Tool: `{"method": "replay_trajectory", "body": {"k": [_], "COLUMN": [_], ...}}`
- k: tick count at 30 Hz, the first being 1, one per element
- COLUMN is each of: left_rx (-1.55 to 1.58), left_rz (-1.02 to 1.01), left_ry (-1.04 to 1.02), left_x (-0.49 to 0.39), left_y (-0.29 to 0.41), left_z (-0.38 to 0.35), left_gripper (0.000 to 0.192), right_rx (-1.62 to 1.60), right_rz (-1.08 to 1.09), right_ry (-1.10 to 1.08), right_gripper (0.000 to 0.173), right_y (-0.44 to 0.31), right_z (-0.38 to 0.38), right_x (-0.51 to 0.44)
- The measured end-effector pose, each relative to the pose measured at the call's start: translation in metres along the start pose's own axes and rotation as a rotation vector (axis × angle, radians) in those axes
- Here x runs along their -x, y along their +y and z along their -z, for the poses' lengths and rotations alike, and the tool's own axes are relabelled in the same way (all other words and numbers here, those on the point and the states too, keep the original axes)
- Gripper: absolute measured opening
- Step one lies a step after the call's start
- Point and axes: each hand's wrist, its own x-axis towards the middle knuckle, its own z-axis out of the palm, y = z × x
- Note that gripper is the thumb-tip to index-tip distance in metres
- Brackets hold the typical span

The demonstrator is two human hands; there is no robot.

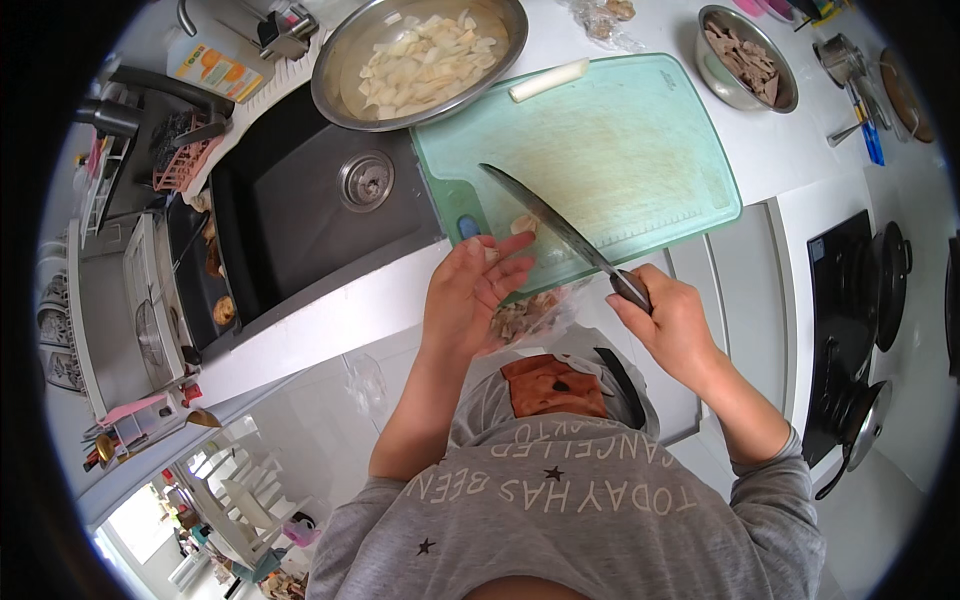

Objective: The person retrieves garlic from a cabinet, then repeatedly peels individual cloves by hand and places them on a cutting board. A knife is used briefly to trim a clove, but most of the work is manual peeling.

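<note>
My right hand (667, 319) grips the dark handle of a kitchen knife (551, 217), its blade slanting up and left over a green cutting board (637, 150). My left hand (480, 281) is palm up at the board's near left corner, with a small pale piece, perhaps a garlic clove (491, 255), between thumb and fingers. Just beyond those fingers a similar pale piece (523, 223) lies on the board. A white leek or scallion stalk (549, 80) rests along the far edge. Below the board's near edge is a clear plastic bag (532, 315) with peelings.
Left of the board is a black sink (315, 202). A large steel bowl (324, 97) of sliced pale vegetable in water stands beyond it. A smaller steel bowl (731, 94) of sliced meat stands at the back right. A black cooktop (836, 300) with pans lies far right.
</note>
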Motion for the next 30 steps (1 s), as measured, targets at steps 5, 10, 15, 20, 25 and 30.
{"method": "replay_trajectory", "body": {"k": [5,10,15,20,25,30], "left_rx": [0.124,0.1,-0.32,-1.0,-1.283,-1.204], "left_rz": [-0.044,-0.092,-0.172,-0.461,-0.644,-0.571], "left_ry": [-0.107,-0.035,0.179,0.287,0.361,0.441], "left_x": [-0.005,-0.005,0.003,-0.003,-0.025,-0.039], "left_y": [-0.013,-0.024,-0.031,-0.043,-0.042,-0.031], "left_z": [0.016,0.01,-0.001,-0.006,-0.017,-0.011], "left_gripper": [0.024,0.02,0.018,0.015,0.011,0.012], "right_rx": [-0.008,-0.006,-0.022,0.009,0.029,0.015], "right_rz": [-0.001,0.022,0.064,0.052,0.052,0.056], "right_ry": [-0.001,-0.002,0.019,-0.029,-0.031,-0.008], "right_gripper": [0.026,0.025,0.021,0.024,0.024,0.022], "right_y": [0.001,0.003,0.009,0.007,0.007,0.008], "right_z": [-0.001,0.001,0.0,0.003,0.005,0.006], "right_x": [0.002,0.004,0.007,0.006,0.004,0.004]}}
